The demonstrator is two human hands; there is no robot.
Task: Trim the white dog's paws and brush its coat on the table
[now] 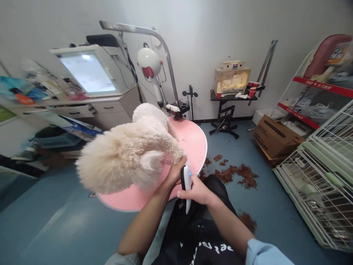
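The dog (124, 151) was on the pink table (194, 136), left of the hands, its long axis slanting away. The nearer left hand (177, 171) held its leg (178, 152); the right hand (200, 190) gripped the white clipper (188, 180) just beside.

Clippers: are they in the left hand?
No, the right hand grips the clippers, while the left hand touches the dog's leg.

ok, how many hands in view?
2. The left hand is at the dog's leg, its fingers partly hidden; the right hand grips the black-and-white clipper. No other person's hands show.
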